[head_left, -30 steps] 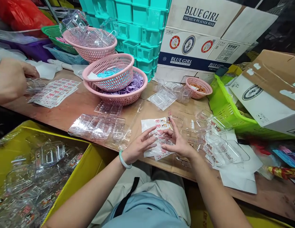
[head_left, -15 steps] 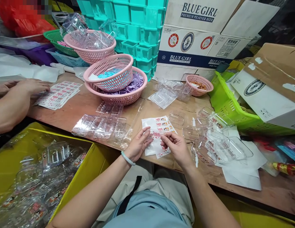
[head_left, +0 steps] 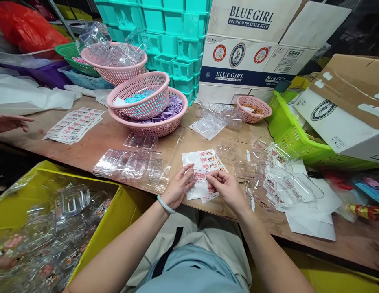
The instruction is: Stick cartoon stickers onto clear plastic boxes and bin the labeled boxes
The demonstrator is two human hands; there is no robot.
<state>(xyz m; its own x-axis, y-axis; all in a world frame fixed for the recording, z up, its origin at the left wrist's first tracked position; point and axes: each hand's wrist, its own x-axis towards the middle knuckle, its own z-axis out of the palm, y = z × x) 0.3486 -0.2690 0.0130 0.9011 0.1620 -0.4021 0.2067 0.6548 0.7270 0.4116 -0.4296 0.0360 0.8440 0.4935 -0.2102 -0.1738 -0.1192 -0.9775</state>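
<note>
One thin, clear plastic piece (head_left: 200,174) seems held just above a white paper sheet with printed pictures (head_left: 210,160).
At far left, a yellow open-topped box (head_left: 125,203) of clear plastic packs (head_left: 75,199) stands beside you, likely for easy reach; your left hand (head_left: 178,187) curls loosely, its hold impossible to tell; your right hand (head_left: 227,188) pinches narrow at the piece's edge, probably steadying it. Rightward, scattered clear plastic covers (head_left: 302,187) crowd that side, near a lime-green plastic basket (head_left: 294,126).
</note>
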